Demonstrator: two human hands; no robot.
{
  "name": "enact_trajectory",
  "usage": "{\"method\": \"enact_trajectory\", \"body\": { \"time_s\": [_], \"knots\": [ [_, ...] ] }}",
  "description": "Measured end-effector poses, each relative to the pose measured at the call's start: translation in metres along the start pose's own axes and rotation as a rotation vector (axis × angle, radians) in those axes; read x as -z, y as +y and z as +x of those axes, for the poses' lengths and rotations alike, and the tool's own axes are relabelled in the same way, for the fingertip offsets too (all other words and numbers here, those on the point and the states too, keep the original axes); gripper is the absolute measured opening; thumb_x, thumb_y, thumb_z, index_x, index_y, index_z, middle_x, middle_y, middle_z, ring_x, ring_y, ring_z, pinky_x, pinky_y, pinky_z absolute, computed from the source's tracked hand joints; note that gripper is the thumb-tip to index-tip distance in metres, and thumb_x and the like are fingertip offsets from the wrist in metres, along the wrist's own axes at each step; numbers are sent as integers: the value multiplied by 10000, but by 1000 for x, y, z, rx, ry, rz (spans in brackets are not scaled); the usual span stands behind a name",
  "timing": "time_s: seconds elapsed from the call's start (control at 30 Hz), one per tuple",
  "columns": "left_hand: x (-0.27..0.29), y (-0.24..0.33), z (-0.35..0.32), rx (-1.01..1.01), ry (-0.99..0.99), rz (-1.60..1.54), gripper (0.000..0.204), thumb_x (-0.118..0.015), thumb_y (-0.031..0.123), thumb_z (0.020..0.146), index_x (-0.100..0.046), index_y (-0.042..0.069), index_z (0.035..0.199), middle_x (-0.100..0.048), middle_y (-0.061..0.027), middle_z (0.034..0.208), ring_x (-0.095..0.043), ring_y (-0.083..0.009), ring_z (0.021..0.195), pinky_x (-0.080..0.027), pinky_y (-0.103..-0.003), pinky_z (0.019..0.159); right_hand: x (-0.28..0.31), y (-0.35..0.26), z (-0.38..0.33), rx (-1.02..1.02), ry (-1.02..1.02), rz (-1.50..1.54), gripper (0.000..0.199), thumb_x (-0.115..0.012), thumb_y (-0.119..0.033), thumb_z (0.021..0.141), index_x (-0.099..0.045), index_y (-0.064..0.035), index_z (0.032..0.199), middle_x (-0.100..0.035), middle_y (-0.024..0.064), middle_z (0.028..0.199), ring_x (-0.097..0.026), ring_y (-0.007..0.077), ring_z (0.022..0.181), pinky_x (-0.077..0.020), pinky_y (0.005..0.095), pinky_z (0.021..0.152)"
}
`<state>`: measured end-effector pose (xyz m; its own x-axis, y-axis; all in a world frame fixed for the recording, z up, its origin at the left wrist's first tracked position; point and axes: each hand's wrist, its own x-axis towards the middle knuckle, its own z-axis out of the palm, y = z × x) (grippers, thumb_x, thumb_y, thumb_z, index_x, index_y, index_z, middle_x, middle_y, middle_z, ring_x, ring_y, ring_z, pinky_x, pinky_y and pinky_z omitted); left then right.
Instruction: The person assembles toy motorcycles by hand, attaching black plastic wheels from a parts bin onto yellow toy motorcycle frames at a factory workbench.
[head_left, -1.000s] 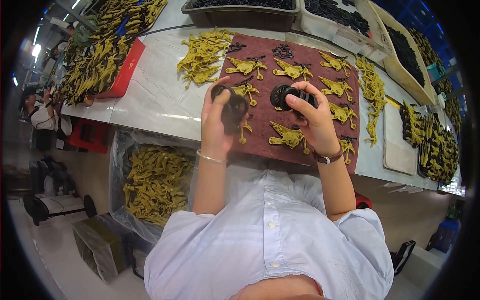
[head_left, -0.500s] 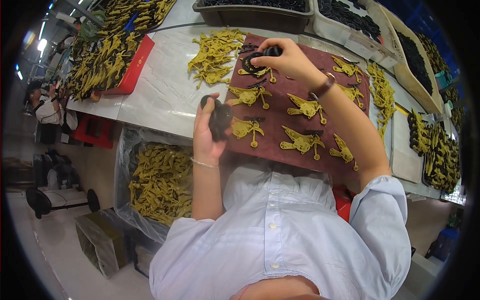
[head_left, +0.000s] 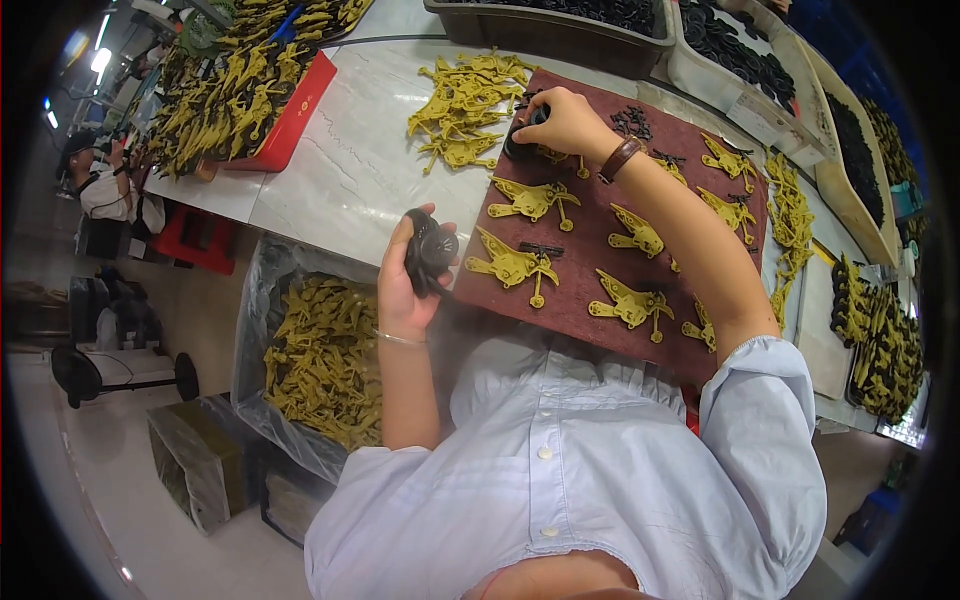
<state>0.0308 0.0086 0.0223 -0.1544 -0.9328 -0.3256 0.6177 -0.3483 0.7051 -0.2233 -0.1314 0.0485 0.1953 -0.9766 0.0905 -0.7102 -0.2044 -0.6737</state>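
Right hand (head_left: 560, 122) farther out (far mat (head_left: 590, 290) edge)

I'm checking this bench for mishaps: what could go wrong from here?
1. The right hand reaches far across the dark red mat, so the forearm might brush the yellow parts laid out under it.
2. The left hand holds a black part beyond the table edge; if it slipped, it could drop toward the bin of yellow parts.

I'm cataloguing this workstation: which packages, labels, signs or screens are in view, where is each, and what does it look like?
Label: pale rectangular card on the front wall of the grey bin at the table's far side, right of the right hand.
Wrapped box: on the floor at lower left, blocky, brownish, covered in clear film.
Bag-lined bin: beside the table under the left hand, clear plastic liner, full of yellow parts.
No signs or screens show.
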Motion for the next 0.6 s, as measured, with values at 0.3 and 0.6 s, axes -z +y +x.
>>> {"method": "enact_trajectory", "body": {
  "time_s": [0.3,0.6],
  "knots": [
    [5,-6,-6,28,-4,-65,382,-440,363,975,-476,110,1258,-617,-94,1007,-593,-167,644,-420,-232,447,6,10,-5,-42,-48,32,281,-747,-236,703,-690,-48,903,-670,111,880,-641,248,824,-502,332,795],
    [12,-9,-11,-6,-18,-58,389,-443,367,969,-485,100,1250,-624,-106,1015,-601,-176,656,-421,-247,456,2,7,-11,77,-34,-144,305,-737,-231,706,-693,-58,952,-676,154,939,-653,299,875,-507,368,806]
  ]
}}
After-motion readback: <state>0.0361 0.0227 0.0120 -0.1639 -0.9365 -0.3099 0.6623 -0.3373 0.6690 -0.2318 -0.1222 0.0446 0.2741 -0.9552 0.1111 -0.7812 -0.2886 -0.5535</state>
